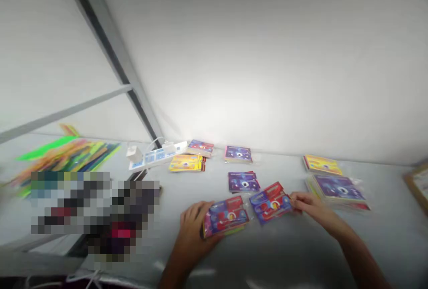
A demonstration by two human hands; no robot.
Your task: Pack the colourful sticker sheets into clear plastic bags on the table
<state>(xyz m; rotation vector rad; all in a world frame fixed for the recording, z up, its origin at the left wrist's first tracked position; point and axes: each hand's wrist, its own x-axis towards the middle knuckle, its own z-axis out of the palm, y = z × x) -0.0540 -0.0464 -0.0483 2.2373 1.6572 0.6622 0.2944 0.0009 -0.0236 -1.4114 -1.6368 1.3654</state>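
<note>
My left hand [194, 231] is closed around a red and purple card pack [226, 216], which looks glossy as if in clear plastic; a yellow-green edge shows beneath it. My right hand [310, 208] pinches the right edge of a red and blue card [271, 203], tilted just right of the pack. Whether the plastic between the two joins them I cannot tell. Close behind them lies a small stack of purple cards [243, 182]. Right of my right hand sits a thicker plastic-wrapped stack of purple cards [340, 188].
At the back are a yellow card stack [187, 163], a red-topped stack [200, 147], a purple stack [238, 154] and another yellow stack [323, 164]. A white power strip [158, 156] with plugs lies left. Colourful flat packs [73, 159] are far left; a cardboard box [417, 186] stands far right.
</note>
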